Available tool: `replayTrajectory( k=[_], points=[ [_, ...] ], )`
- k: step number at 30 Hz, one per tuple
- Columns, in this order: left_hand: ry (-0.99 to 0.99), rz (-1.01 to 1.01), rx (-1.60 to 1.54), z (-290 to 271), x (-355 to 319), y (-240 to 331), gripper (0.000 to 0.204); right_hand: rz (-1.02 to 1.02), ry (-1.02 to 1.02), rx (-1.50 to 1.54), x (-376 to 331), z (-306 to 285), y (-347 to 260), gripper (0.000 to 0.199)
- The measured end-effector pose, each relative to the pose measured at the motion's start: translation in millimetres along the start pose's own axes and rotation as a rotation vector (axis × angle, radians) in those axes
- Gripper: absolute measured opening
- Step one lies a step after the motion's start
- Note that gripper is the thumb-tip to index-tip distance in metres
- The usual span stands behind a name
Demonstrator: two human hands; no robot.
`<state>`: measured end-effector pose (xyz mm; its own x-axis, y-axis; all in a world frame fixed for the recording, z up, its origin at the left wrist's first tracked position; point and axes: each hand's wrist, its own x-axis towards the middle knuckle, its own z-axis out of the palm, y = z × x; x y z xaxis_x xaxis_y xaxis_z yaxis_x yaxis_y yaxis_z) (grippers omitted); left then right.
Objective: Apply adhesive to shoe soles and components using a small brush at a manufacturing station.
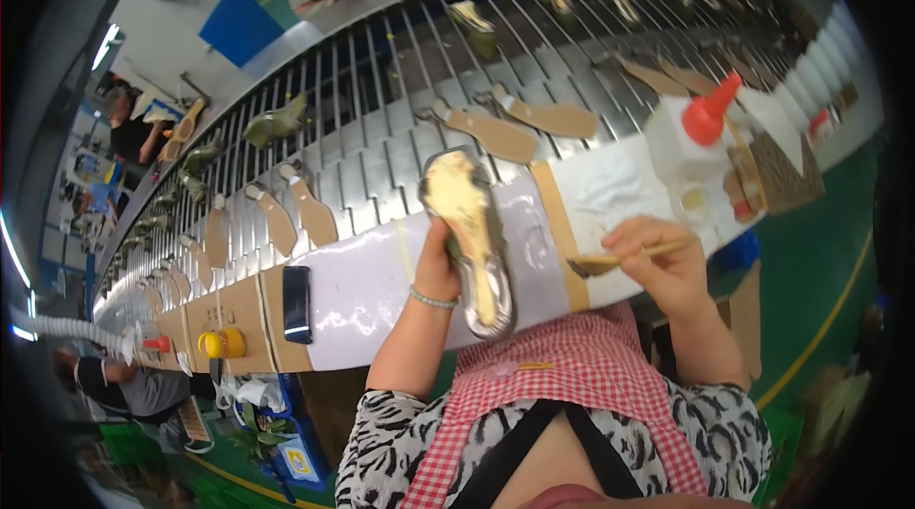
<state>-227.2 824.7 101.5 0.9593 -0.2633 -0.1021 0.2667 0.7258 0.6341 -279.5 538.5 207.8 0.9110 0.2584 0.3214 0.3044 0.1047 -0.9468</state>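
My left hand (437, 269) is wrapped round the side of a shoe upper on its last (465, 213), held with its underside up. That underside is cream-yellow along the middle, with a dark green edge and a shiny metallic-looking heel end. To the right, my right hand (667, 271) grips the wooden handle of a small brush (596, 264) between thumb and fingers. The brush's dark tip points left, apart from the shoe. Below both hands lies the edge of a white-covered worktop (367, 295).
A metal roller conveyor (381, 142) runs beyond the worktop, carrying tan soles (491, 132) and green shoe uppers (274, 123). At right stands a white bottle (667, 132) with a red nozzle. A phone (297, 304) and yellow container (225, 344) lie left. Other people work farther off.
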Motion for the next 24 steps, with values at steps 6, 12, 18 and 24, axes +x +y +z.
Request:
replayTrajectory(
  k=[6, 12, 18, 24],
  points=[
    [-0.050, 0.073, -0.155, -43, 51, 107, 0.046, 0.115, 0.038, 0.071, 1, 6, 8, 0.007],
    [0.173, 0.499, 0.112, -54, 179, 168, 0.053, 0.162, 0.077, 0.148, 28, -2, 52, 0.010],
    [0.088, 0.542, 0.467, -80, 301, 199, 0.062, 0.296, 0.204, 0.200, 50, -3, 76, 0.012],
    [-0.025, 0.313, 0.634, -127, 381, 221, 0.063, 0.386, 0.250, 0.214, 68, -3, 89, 0.010]
  ],
)
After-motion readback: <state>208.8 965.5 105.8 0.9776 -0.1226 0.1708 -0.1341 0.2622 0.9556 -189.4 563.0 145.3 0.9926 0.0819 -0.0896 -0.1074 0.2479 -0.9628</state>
